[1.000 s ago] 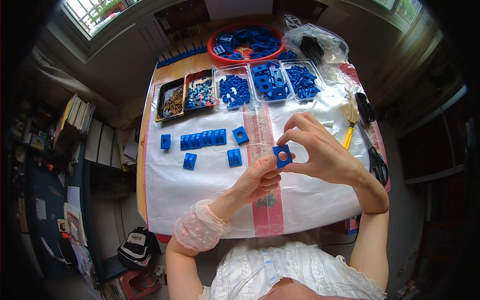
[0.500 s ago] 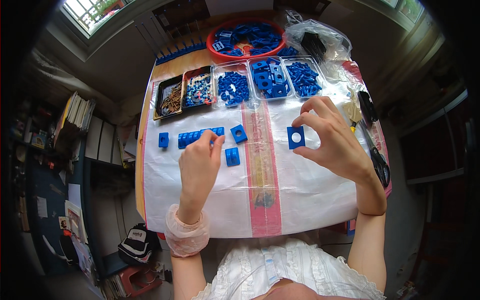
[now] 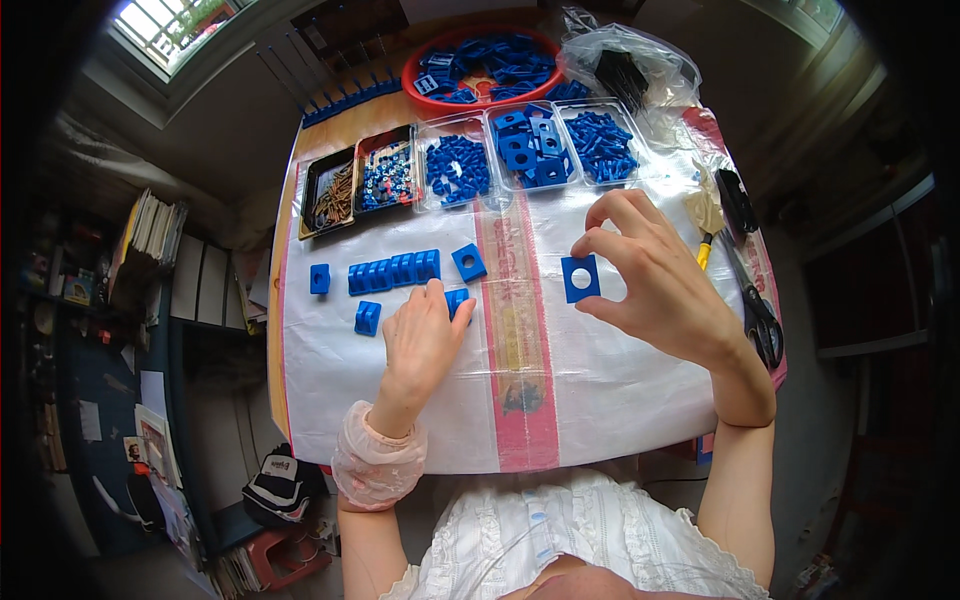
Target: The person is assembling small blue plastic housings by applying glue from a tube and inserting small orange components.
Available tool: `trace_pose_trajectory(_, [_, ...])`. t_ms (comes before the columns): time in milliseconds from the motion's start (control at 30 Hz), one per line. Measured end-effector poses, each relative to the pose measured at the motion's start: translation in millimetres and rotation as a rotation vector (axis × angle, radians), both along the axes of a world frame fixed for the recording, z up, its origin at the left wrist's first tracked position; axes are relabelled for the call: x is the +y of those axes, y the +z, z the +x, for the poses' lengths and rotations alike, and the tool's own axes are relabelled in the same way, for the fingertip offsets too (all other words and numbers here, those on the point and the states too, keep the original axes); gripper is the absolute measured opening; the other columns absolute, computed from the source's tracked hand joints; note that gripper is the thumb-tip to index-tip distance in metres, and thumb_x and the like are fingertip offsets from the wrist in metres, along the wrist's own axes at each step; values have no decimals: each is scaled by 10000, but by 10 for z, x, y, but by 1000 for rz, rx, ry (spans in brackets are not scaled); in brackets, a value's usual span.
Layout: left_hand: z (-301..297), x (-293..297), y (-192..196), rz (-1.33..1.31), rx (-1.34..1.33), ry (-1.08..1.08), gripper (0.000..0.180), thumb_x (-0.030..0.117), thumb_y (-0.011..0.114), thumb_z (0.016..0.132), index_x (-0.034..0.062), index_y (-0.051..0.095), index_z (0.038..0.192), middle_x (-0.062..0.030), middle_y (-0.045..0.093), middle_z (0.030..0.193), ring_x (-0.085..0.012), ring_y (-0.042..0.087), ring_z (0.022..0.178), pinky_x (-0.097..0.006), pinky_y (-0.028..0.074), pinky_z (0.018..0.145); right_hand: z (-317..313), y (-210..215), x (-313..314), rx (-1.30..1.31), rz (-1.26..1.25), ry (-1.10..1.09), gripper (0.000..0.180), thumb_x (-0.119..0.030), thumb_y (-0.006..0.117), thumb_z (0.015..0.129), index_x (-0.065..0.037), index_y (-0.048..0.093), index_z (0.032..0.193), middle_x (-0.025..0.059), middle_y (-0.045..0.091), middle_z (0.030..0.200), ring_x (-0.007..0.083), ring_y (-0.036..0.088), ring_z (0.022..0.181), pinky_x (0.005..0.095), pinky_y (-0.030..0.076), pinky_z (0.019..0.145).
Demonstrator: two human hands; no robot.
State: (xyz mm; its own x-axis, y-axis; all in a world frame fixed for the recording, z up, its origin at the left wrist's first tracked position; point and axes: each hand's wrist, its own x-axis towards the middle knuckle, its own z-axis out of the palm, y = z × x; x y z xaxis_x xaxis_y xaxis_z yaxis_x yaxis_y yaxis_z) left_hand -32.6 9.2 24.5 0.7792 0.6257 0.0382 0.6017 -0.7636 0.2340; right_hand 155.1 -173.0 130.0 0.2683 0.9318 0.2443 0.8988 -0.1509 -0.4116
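Between the thumb and fingers of my right hand (image 3: 655, 275) is a blue square plate (image 3: 569, 281) with a round hole, held upright by its edges. My left hand (image 3: 425, 335) has its thumb and fingertips closed around a small blue ridged block (image 3: 456, 299), which they partly cover. Just beyond those fingers lies a row of similar blue blocks (image 3: 393, 272) set side by side. A loose ridged block (image 3: 367, 318) sits left of my left hand. Another blue holed piece (image 3: 468, 262) rests at the row's right end, and a smaller one (image 3: 320, 279) lies to its left.
Trays of screws (image 3: 335, 196), small nut-like parts (image 3: 386, 177) and blue parts (image 3: 540, 145) line the far side. Behind them stand a red basin (image 3: 411, 92) of blue pieces and a plastic bag (image 3: 660, 75). Scissors (image 3: 765, 335) and a yellow-handled tool (image 3: 704, 252) lie at right.
My left hand has moved right from the row onto the ridged block, uncovering another loose block at left. My right hand still holds the square plate in nearly the same place.
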Motion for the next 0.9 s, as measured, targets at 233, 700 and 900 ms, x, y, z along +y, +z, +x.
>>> trace_pose_trajectory(233, [67,11,159,-142,-152,-41,255,258,604,948,13,540,914,-143,632,903,-278,642,743,-379,495,606,-4,-10,19,-6,47,20,316,-123,840,670,-44,665,920,81,530,1112,275,474,1141,382,436,993])
trace_pose_trajectory(700, [221,-241,103,-22,-593,-344,310,168,800,764,34,585,943,-88,591,895,-240,610,829,-330,517,660,3,55,69,7,167,4,366,-73,841,626,-75,667,948,67,545,1127,277,483,1160,409,429,975])
trace_pose_trajectory(900, [208,-235,79,-112,-594,-305,295,125,799,757,33,597,952,-89,604,910,-243,613,841,-330,510,691,16,44,86,7,163,22,371,-77,835,637,-45,659,962,91,539,1129,291,486,1148,409,437,967])
